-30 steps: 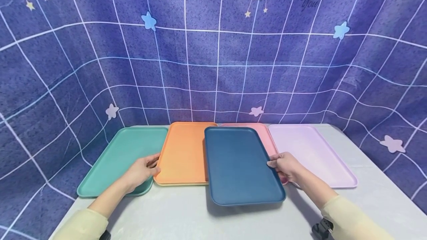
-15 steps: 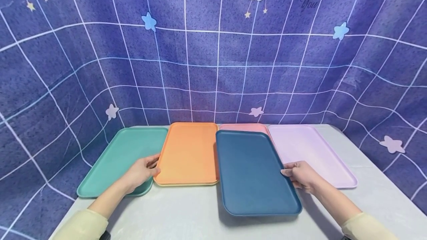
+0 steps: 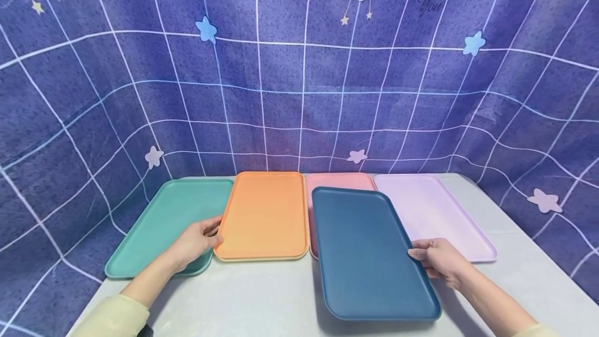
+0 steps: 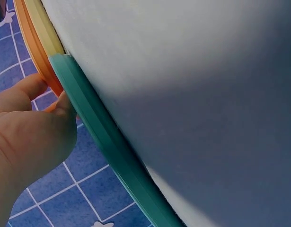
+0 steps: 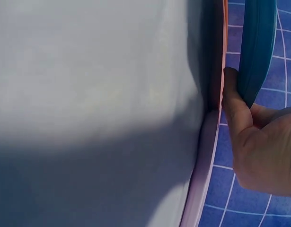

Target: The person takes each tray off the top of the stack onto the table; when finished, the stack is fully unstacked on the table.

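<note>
My right hand (image 3: 440, 261) grips the right edge of a dark blue tray (image 3: 374, 254), thumb on top and fingers under the rim. The blue tray is held above the table, tilted, its shadow below, and overlaps a pink tray (image 3: 341, 181). In the right wrist view the fingers curl under the blue tray (image 5: 256, 47). My left hand (image 3: 192, 246) holds the left edge of an orange tray (image 3: 264, 217) near its front corner. A pale yellow tray (image 4: 43, 28) lies right beneath the orange one. Under my left hand is a green tray (image 3: 173, 217).
To the right lies a lilac tray (image 3: 430, 212), partly behind the right hand. The trays stand in a row along the back of a white-covered table (image 3: 243, 295). A blue curtain (image 3: 299, 66) with white grid lines and stars hangs behind and at both sides.
My right hand has carried the blue tray to the right and toward me, off the orange tray and now over the pink one's front. The left hand stays at the orange tray.
</note>
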The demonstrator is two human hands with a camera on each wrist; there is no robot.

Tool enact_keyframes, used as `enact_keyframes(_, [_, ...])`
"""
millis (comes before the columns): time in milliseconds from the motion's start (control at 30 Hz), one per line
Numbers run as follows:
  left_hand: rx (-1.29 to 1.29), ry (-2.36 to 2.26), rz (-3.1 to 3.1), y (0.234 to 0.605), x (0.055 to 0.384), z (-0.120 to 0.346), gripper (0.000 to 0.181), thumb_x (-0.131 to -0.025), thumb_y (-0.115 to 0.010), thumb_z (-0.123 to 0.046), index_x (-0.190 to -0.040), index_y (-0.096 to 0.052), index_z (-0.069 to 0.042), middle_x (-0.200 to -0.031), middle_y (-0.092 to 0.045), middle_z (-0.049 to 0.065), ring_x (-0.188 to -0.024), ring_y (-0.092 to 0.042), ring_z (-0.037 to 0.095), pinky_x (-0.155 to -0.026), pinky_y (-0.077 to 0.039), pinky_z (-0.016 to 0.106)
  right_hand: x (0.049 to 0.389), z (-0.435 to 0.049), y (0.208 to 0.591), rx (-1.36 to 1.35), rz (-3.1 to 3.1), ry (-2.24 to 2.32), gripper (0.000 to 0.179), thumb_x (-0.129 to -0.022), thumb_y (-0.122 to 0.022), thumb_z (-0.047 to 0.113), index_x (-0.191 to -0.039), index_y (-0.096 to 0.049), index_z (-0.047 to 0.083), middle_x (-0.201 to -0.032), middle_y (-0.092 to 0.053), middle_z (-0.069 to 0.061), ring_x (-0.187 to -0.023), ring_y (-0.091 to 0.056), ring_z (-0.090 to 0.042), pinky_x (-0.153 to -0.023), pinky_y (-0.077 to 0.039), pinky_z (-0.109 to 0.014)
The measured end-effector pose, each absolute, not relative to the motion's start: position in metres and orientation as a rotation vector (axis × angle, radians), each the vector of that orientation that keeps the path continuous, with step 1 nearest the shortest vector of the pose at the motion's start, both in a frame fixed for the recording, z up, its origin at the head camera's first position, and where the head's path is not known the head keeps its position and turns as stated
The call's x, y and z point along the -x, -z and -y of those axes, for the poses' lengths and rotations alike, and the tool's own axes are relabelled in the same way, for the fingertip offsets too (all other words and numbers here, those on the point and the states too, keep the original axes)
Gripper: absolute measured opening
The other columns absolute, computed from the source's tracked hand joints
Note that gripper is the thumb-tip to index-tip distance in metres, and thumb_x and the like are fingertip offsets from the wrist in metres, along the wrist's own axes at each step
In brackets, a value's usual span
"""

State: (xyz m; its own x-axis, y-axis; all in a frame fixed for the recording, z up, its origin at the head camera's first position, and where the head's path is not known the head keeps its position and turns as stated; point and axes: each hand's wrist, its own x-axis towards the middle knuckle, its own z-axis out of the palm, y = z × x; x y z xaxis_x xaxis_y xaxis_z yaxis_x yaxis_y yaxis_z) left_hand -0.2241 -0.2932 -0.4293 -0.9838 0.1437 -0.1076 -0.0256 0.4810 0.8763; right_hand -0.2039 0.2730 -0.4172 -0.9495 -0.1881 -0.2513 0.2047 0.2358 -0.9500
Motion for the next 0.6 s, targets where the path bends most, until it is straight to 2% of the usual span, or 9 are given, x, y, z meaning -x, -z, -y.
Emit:
enact_keyframes(300, [-0.115, -1.508, -2.549, 0.431, 0.225, 0.296, 0.069, -0.1, -0.063, -0.008, -0.157, -0.027, 0.006, -0.156, -0.034, 0.028, -0.144, -0.033, 0.043, -0.105, -0.047, 0.047, 0.182, -0.292, 0.42, 0.017, -2.165, 1.742, 0.056, -0.098, -0.059, 0.006, -0.137, -0.035, -0.027, -0.087, -0.074, -0.004, -0.076, -0.072, -0.016, -0.068, -0.062, -0.034])
enact_keyframes(600, [-0.15, -1.498, -2.542, 0.424, 0.221, 0.295, 0.069, -0.101, -0.061, -0.007, -0.157, -0.023, 0.008, -0.157, -0.029, 0.032, -0.144, -0.028, 0.047, -0.105, -0.047, 0.047, 0.164, -0.312, 0.428, 0.097, -2.074, 1.762, 0.04, -0.101, -0.054, 0.004, -0.128, -0.05, -0.025, -0.097, -0.076, -0.012, -0.083, -0.074, -0.022, -0.073, -0.062, -0.039])
